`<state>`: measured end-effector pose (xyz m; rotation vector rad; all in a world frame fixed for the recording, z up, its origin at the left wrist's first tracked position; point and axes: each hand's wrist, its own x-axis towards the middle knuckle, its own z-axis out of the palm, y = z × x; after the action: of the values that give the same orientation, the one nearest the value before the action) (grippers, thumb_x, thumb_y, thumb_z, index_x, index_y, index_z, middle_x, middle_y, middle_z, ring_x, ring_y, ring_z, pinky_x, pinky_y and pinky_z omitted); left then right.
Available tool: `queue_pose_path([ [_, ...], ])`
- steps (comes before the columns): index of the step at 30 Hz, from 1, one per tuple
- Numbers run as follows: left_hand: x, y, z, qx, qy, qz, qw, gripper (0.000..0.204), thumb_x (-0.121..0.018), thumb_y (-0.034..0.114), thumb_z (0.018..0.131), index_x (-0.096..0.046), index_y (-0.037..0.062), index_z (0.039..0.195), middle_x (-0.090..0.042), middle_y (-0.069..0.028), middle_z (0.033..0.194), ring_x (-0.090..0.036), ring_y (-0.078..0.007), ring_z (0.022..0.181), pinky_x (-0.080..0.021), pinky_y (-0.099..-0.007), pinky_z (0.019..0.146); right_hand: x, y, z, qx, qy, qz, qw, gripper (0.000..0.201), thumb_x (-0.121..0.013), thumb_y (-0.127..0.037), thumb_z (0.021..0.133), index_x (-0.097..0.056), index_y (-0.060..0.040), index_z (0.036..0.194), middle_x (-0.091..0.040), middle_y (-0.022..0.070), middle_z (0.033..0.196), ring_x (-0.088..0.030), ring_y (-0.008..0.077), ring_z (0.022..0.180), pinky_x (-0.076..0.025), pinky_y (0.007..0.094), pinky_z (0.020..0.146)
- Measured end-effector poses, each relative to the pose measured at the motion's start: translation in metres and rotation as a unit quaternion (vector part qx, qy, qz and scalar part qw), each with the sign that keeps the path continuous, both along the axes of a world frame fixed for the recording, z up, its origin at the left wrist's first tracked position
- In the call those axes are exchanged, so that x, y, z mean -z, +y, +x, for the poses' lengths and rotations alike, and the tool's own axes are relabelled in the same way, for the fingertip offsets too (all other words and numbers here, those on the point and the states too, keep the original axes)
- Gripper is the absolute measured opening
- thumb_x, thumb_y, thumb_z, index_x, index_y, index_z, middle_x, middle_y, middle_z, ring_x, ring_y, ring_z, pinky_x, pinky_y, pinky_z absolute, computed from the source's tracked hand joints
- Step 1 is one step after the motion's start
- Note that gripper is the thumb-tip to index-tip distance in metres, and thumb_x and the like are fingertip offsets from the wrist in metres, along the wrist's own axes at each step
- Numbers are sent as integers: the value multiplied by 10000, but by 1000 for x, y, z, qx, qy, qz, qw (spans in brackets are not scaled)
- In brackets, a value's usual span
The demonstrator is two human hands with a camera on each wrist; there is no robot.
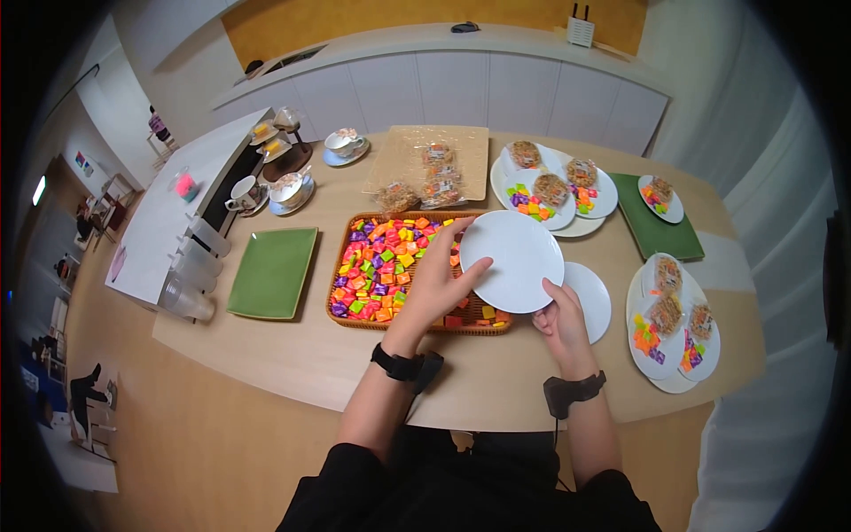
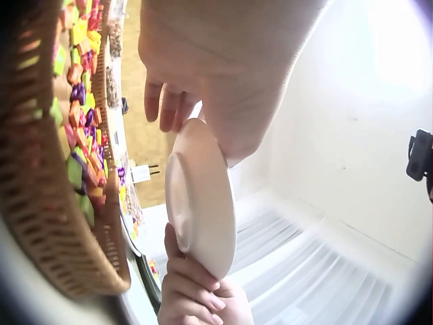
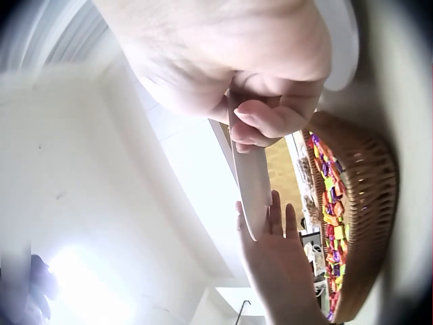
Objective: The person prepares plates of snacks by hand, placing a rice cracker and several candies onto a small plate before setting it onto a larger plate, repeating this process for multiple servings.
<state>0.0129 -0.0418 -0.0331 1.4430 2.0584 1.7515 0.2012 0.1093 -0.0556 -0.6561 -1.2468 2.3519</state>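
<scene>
Both hands hold a small round white plate (image 1: 519, 257) above the table, close to the front of a wicker basket. My left hand (image 1: 441, 282) grips its left edge, thumb over the face and fingers behind. At the lower right edge, my right hand (image 1: 565, 330) pinches the rim between thumb and curled fingers. Seen edge-on in the right wrist view, the plate (image 3: 252, 183) stands tilted. Its footed underside shows in the left wrist view. Partly hidden behind the right hand, another white plate (image 1: 592, 301) lies on the table.
The wicker basket (image 1: 339, 312) is full of colourful wrapped candies. Left of it lies a green square plate (image 1: 273, 273). Packaged snacks (image 1: 441, 173) rest on a board behind. White plates with snacks and candies stand on an oval platter (image 1: 678, 383) at right. Teacups (image 1: 344, 144) stand back left.
</scene>
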Motion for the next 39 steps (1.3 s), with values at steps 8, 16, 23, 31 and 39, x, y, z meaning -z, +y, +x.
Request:
queue_pose_path([
  [8,-1,-16,-140,-185,228,-164,942,683,-782,319,870,-514,-30,1393,-598,-252,1333,-553,-408,1266,-459,-469,1070,13,-3,-9,31,17,-10,999,307,-561,-342,1052,-543,-45,1129,-551,11,739,-385,52,468,-264,212,402],
  [16,27,0,-222,-171,198,-324,909,1010,-886,441,709,-436,-26,1484,-563,-279,1410,-552,-407,1302,-466,-455,1075,9,1,-15,29,15,-10,999,302,-552,-363,1057,-535,-62,1079,-536,11,702,-404,57,475,-268,218,407],
  [23,17,-13,-199,-219,128,-194,948,952,-913,349,697,-456,-58,1427,-616,-258,1294,-632,-361,1192,-515,-416,1015,1,5,-26,-14,16,-5,1000,299,-558,-370,1053,-533,-72,1076,-538,11,713,-417,70,487,-274,228,414],
  [31,-31,-28,-50,-114,124,-75,983,881,-908,270,749,-465,-17,1455,-602,-191,1290,-584,-281,1213,-462,-420,1065,7,-3,-18,-12,-15,-6,1000,306,-590,-390,1033,-545,-88,1023,-544,-1,731,-433,73,496,-278,231,416],
  [39,-21,-7,4,-44,210,-139,967,933,-939,298,666,-500,8,1437,-616,-196,1261,-585,-367,1192,-462,-460,1039,11,-8,-16,-26,-29,-17,999,316,-614,-407,1017,-537,-101,995,-532,-12,719,-434,73,485,-282,237,409],
])
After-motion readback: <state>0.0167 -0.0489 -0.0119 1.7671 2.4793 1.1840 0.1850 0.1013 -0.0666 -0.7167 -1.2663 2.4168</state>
